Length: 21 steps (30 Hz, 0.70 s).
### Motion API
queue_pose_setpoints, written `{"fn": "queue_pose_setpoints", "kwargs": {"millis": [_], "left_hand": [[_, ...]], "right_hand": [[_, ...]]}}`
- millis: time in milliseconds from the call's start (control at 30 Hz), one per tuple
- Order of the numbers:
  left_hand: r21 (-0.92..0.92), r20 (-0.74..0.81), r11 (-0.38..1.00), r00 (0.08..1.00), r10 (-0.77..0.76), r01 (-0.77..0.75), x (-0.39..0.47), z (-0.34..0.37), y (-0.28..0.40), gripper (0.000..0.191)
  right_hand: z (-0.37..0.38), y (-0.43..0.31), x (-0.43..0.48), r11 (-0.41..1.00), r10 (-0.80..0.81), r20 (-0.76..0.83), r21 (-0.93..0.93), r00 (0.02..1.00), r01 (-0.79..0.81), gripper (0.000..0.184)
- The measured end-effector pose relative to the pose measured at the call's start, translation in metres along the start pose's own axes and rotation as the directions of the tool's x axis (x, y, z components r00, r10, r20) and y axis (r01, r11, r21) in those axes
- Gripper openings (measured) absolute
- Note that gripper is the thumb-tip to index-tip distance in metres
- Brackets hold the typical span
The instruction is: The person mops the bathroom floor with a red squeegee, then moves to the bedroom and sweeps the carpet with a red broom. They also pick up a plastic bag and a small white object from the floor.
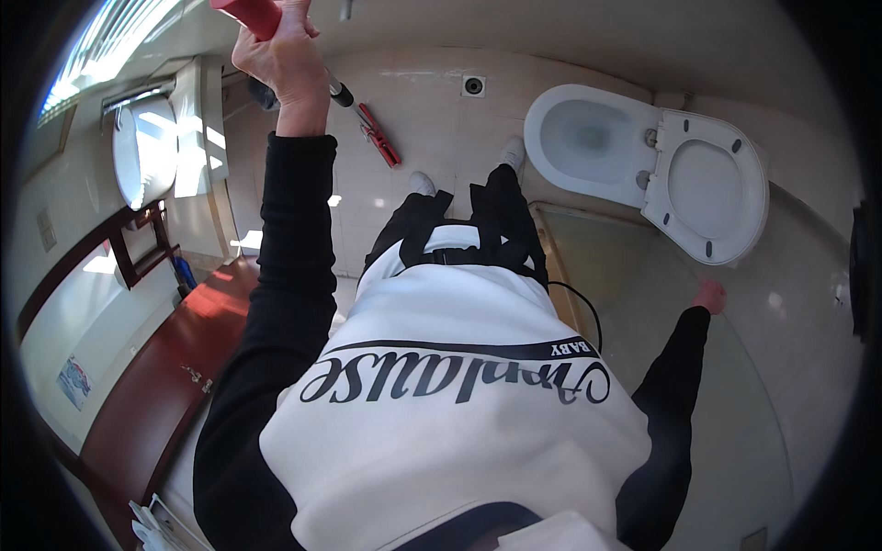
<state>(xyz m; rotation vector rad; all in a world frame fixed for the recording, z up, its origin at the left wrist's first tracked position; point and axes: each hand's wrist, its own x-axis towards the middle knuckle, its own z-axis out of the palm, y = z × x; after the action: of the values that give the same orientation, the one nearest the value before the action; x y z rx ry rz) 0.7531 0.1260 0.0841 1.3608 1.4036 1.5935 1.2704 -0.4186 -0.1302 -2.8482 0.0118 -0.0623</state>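
At the top left my left hand (284, 62) is wrapped around the red handle (253, 17) of a mop. Past the wrist shows part of its metal and black pole (337, 89), which runs down to a narrow red mop head (379, 136) on the tiled floor, ahead of my shoes. My right hand (710, 297) is out to the right, just below the raised seat (704, 182) of a white toilet (592, 103). It looks like a closed fist with nothing visible in it; its fingers are small in the picture.
A round floor drain (473, 85) lies ahead. A glass panel (661, 330) with a metal-edged frame stands at my right. On the left are a white washbasin (146, 151), a dark-red door (165, 372) with a handle, and a wood-framed mirror (89, 265). A black cable hangs by my waist.
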Motion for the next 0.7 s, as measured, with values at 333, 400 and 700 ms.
{"fn": "queue_pose_setpoints", "kwargs": {"millis": [333,400,700], "left_hand": [[-0.262,0.063,0.965,0.998,0.032,-0.014,0.023,0.091,0.026,0.019],[-0.324,0.079,0.946,0.997,-0.001,0.027,0.032,0.095,0.02,0.017],[-0.05,-0.002,0.992,0.993,-0.117,0.117,0.088,0.058,-0.013,0.024]], "right_hand": [[-0.023,-0.044,0.089,0.935,-0.085,-0.055,0.34,0.995,0.098,0.021],[-0.021,-0.057,0.101,0.943,-0.073,0.013,0.326,0.997,0.065,0.024],[0.001,-0.124,0.084,0.823,0.021,0.441,0.501,0.897,-0.266,0.024]]}}
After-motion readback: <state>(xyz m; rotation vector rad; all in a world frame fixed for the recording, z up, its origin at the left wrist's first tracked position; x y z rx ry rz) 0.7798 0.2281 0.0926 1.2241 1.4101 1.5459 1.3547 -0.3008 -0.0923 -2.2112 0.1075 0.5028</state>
